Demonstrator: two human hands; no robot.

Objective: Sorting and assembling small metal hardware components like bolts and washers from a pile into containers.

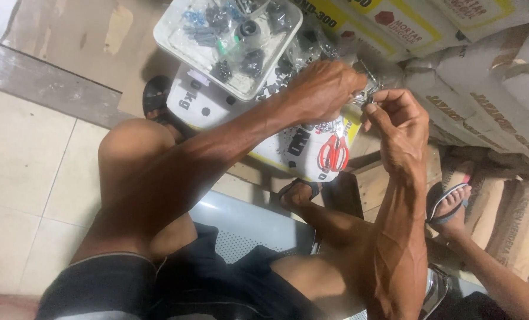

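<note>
Both hands working one small clear bag.
Left hand point(323, 89) is gripping the clear plastic bag point(368, 80); right hand point(397, 127) is pinching its edge, red scissors point(333, 153) lying below.

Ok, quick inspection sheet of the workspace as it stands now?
Surface: white sack used as a worktop, on the floor.
Job's things: small clear plastic bag held between both hands.
Clutter: white tray of small dark parts; red scissors lying on the sack.
Hands: left hand grips the bag; right hand pinches it.
Cables: nothing seen.
Surroundings: stacked sacks at right; another person's sandalled foot; tiled floor.
</note>
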